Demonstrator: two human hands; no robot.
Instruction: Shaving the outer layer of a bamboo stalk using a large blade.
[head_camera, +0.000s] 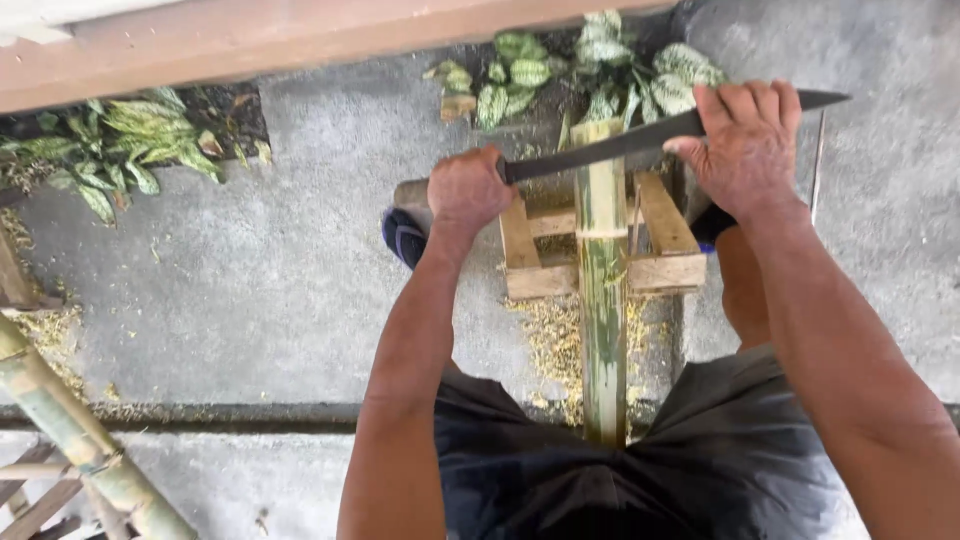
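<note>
A long dark machete (640, 138) lies crosswise over the far end of a green bamboo pole (603, 300). My left hand (468, 190) is closed on the machete's wooden handle. My right hand (745, 140) presses down on the back of the blade near its tip. The pole runs from my lap outward and rests on a small wooden frame (660, 262) on the ground. The blade sits right at the pole's top end.
Bamboo shavings (550, 340) litter the concrete ground under the pole. Potted leafy plants (600, 65) stand beyond the frame, and more plants (130, 140) grow at left. Another bamboo pole (70, 430) leans at lower left. My foot wears a blue sandal (403, 236).
</note>
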